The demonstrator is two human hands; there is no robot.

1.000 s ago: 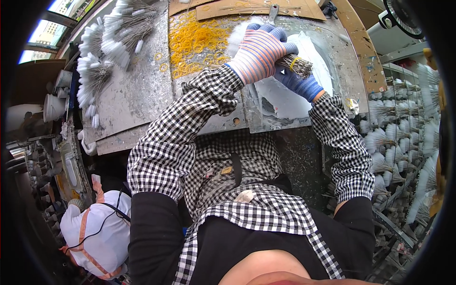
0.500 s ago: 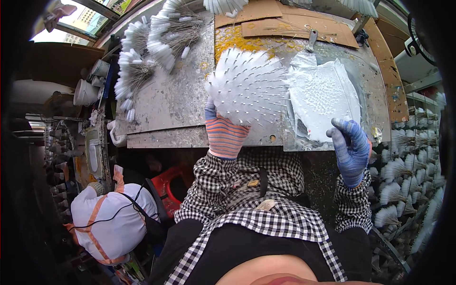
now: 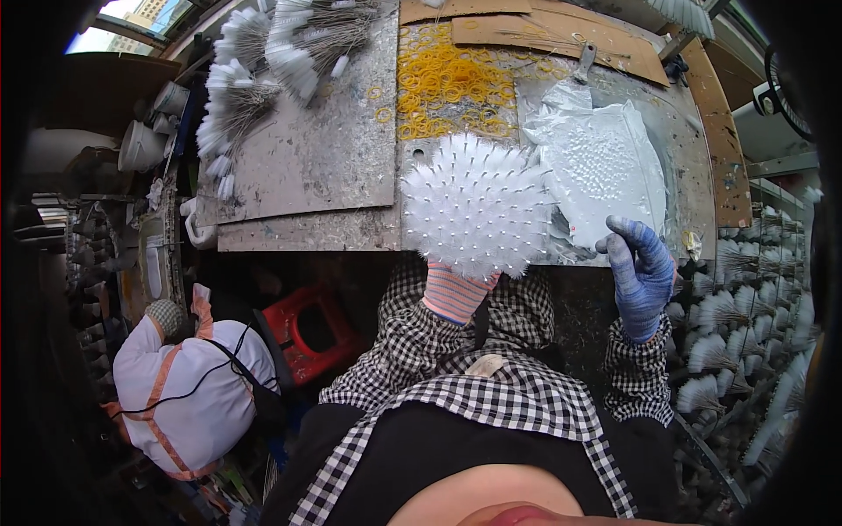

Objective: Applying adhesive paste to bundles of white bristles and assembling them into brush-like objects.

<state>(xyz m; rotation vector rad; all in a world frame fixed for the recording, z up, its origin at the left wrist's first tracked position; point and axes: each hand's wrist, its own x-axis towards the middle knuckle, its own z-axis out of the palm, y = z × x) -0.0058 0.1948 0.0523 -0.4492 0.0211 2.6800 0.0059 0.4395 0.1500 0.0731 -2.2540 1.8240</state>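
Observation:
My left hand [image 3: 458,292], in a striped glove, is closed below a bundle of white-bristled wire brushes [image 3: 478,206]. The bundle fans out into a round head with small white-coated tips facing up, and it hides most of my fingers. It is held at the table's front edge. To its right lies a sheet of white paste [image 3: 601,167], dimpled with many small pits. My right hand [image 3: 645,276], in a blue glove, hovers by the paste's near right corner. Its thumb and forefinger are bent and apart, with nothing visible between them.
Yellow rubber bands [image 3: 456,74] lie scattered behind the bundle. A scraper [image 3: 585,63] rests beyond the paste, near cardboard sheets [image 3: 561,44]. More brush bundles [image 3: 294,66] lie at far left. Brushes fill a rack [image 3: 728,324] on the right. A co-worker [image 3: 197,394] and red stool [image 3: 311,333] are left.
My left hand has brought the brush bundle toward me and to the right, and its tips now face more upward. My right hand stays near the paste in much the same pose.

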